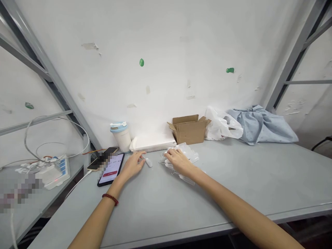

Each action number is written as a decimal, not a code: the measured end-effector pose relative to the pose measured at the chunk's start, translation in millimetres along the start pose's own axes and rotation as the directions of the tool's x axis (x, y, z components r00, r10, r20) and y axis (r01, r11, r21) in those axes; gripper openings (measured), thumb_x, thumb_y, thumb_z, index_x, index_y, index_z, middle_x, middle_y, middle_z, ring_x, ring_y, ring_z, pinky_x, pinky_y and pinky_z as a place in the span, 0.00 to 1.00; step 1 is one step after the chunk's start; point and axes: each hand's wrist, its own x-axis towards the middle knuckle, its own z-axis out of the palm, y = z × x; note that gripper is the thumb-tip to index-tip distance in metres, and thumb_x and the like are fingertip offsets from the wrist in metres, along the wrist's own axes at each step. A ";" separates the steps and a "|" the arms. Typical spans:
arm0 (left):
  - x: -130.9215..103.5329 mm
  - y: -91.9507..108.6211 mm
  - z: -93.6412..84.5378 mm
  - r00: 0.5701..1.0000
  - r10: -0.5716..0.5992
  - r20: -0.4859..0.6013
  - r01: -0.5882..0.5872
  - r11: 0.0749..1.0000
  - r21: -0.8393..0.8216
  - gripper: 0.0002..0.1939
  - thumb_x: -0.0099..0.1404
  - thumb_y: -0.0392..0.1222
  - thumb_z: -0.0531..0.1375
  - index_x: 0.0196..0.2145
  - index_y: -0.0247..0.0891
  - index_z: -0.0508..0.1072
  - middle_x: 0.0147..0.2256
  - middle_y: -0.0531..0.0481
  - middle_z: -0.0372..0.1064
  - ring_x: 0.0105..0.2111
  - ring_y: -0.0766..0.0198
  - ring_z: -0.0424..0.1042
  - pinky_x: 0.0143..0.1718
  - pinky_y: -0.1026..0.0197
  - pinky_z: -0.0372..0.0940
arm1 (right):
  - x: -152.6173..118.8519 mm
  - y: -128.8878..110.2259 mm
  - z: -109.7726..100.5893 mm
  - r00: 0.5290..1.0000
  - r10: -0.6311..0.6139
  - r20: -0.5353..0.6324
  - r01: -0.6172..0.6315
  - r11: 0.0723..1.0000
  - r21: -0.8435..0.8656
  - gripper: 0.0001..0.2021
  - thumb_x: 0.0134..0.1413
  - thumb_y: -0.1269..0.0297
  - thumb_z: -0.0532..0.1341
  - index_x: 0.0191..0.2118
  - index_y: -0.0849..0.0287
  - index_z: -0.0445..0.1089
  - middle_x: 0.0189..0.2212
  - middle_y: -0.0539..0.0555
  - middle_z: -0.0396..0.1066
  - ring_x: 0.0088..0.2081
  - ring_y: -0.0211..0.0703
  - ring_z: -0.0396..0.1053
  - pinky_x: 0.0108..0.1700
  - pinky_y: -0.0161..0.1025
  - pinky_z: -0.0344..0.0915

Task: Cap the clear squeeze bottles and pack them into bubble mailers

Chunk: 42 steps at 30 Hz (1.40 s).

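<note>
My left hand (133, 165), wearing a dark red beaded bracelet, rests low over the desk. Its thumb and forefinger close on the narrow end of a small translucent plastic vial (148, 162), whose wider body points away to the right. My right hand (179, 161) lies over a loose pile of similar translucent plastic pieces (191, 154). Its fingers curl down at the pile's left side, and what they grip, if anything, is hidden under them. Several pieces stick out behind and below that hand.
Behind the hands stand a white stack (155, 142), an open cardboard box (190, 131), a white plastic bag (223, 126) and blue cloth (261, 126). To the left are a lidded cup (122, 138), a lit phone (112, 169), a dark phone (100, 159) and a power strip (61, 173) with cables.
</note>
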 end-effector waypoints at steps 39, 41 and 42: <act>-3.8 39.8 10.4 0.997 -0.059 0.049 0.075 0.866 -0.495 0.17 0.58 0.52 0.54 0.29 0.34 0.72 0.24 0.50 0.68 0.24 0.65 0.65 0.25 0.64 0.60 | 3.5 -8.1 -8.8 0.947 0.320 -0.031 -0.227 0.732 0.643 0.10 0.58 0.71 0.48 0.42 0.61 0.63 0.28 0.53 0.70 0.29 0.39 0.65 0.32 0.34 0.57; -2.7 40.3 9.9 0.992 -0.089 0.091 0.125 0.808 -0.576 0.18 0.56 0.54 0.56 0.30 0.33 0.72 0.24 0.50 0.66 0.22 0.67 0.63 0.22 0.65 0.59 | 4.2 -8.8 -10.5 0.929 0.369 0.015 -0.266 0.641 0.720 0.09 0.59 0.69 0.48 0.40 0.60 0.64 0.23 0.50 0.67 0.26 0.37 0.64 0.31 0.33 0.57; -2.3 40.5 9.5 0.990 -0.095 0.100 0.137 0.784 -0.606 0.18 0.55 0.54 0.56 0.30 0.33 0.72 0.24 0.50 0.66 0.22 0.68 0.63 0.22 0.65 0.60 | 4.5 -9.3 -11.3 0.922 0.387 0.034 -0.281 0.604 0.745 0.09 0.59 0.68 0.48 0.39 0.59 0.65 0.22 0.49 0.66 0.25 0.37 0.63 0.30 0.32 0.56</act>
